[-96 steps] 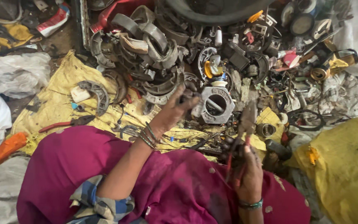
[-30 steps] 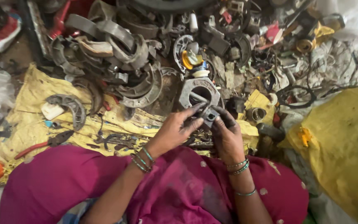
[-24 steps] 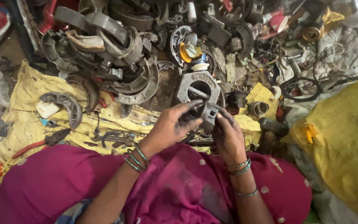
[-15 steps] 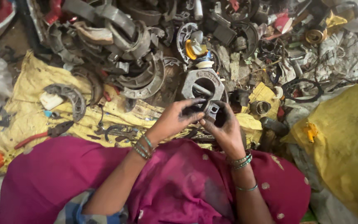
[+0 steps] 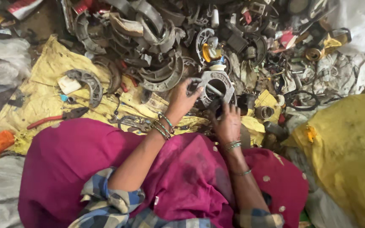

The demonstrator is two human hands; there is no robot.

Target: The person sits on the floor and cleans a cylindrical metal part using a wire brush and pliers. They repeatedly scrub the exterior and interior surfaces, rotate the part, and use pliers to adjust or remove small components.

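My left hand (image 5: 183, 98) reaches forward and its fingers grip the left edge of a grey metal housing (image 5: 227, 80) with a round hole, which lies in the scrap pile. My right hand (image 5: 229, 123) is just below the housing, its fingers closed on a small dark metal part (image 5: 214, 104) pressed near the housing's lower edge. Both wrists wear bangles. My magenta garment (image 5: 85, 160) covers my lap under both forearms.
Curved brake shoes (image 5: 161, 78) are heaped to the left of the housing on a yellow cloth (image 5: 43, 93). Red-handled pliers (image 5: 58, 118) lie by my knee. A yellow sack (image 5: 347, 156) stands at the right, white bags (image 5: 3, 63) at the left, and mixed scrap parts (image 5: 275, 38) behind.
Both hands, which held the small part together above my lap, have moved forward to the grey housing. The left hand now grips its edge. The view has shifted slightly.
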